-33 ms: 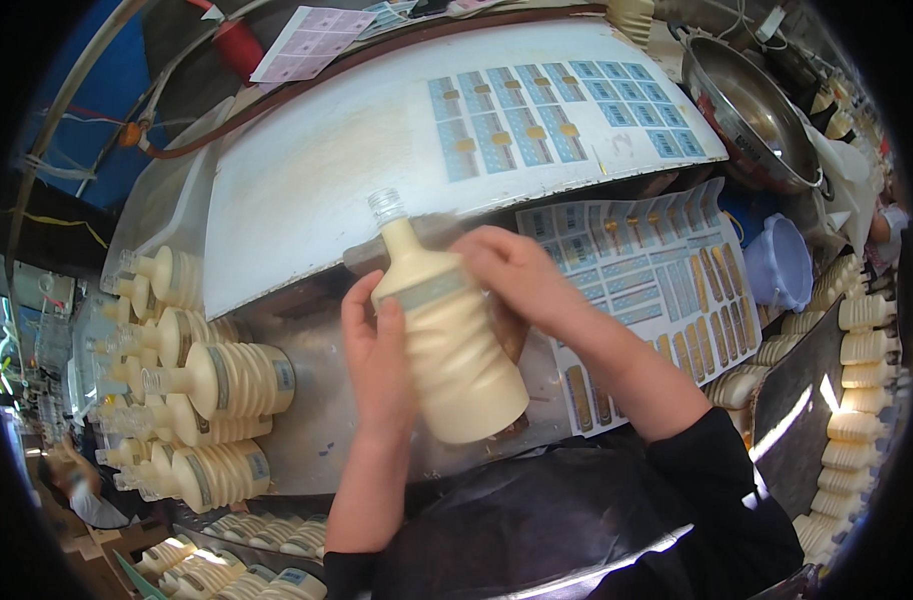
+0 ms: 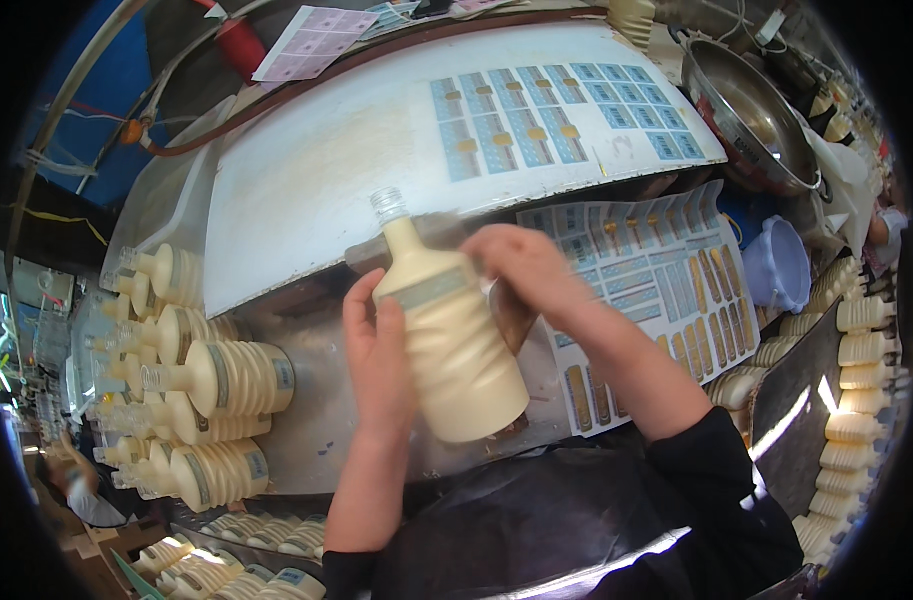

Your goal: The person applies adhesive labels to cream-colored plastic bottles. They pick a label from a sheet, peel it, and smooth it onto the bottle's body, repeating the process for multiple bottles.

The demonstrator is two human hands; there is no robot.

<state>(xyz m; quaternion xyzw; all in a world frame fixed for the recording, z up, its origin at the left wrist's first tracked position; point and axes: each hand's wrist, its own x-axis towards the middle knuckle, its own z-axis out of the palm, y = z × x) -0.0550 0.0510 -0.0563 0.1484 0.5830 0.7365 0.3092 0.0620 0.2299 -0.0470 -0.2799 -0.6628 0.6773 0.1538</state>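
Gripping a cream bottle (image 2: 466, 370) by its side, neck toward 11 o'clock, the left hand (image 2: 378, 355) anchors what looks like close work at the grey band (image 2: 431, 290), while the blurred right hand (image 2: 524, 262) bends its fingers by the shoulder, contact unclear. Continuing would seem to call for a steady left grip. Cream bottles (image 2: 226, 380) crowd 9 o'clock, likely limiting leftward swing; blue labels (image 2: 526, 128) lie at 1 o'clock on the white bench (image 2: 316, 200), a steel pan (image 2: 766, 100) sits at 2, and the right forearm (image 2: 636, 365) partly covers a printed sheet (image 2: 666, 285) at 3.

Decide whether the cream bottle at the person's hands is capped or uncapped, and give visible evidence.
Uncapped: the cream bottle has a clear, ridged neck showing bare, with no cap on it.
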